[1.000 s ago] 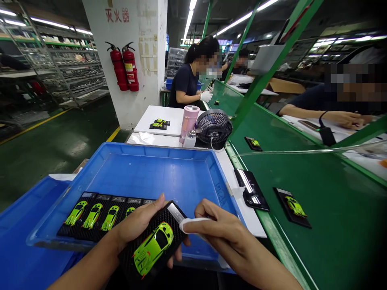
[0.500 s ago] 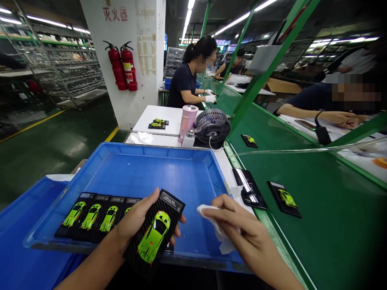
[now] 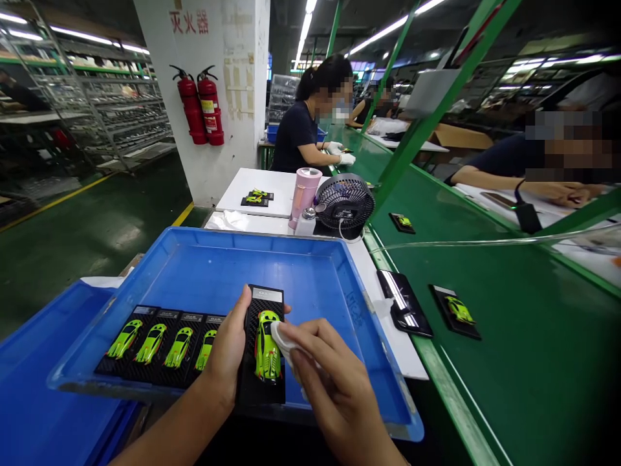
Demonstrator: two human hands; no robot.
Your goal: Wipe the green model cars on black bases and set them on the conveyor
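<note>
Mounted cars (image 3: 178, 347): four visible in a row in the blue tray (image 3: 242, 268), left of the left hand
Left hand (image 3: 227, 349): grasps the black base (image 3: 262, 393), fingertips behind it
Green car (image 3: 268, 359): on that base, between the hands
Right hand (image 3: 337, 375): pinches a white cloth (image 3: 283, 340) against the car's side
Black device (image 3: 403, 304): beyond the right hand, to its right

- Four green toy cars (image 3: 178, 348) show in a row in one blue tray (image 3: 242, 259)
- One more toy car (image 3: 268, 346) is in the left hand (image 3: 226, 349), one white wipe (image 3: 286, 343) in the right hand (image 3: 342, 382)
- Two cars (image 3: 253, 199) sit on the white table (image 3: 279, 188)
- Two cars (image 3: 459, 310) show clearly on the green belt (image 3: 524, 310)
- Two fire extinguishers (image 3: 209, 110)
- One fan (image 3: 345, 202), one pink flask (image 3: 304, 194), one small bottle (image 3: 305, 222)
</note>
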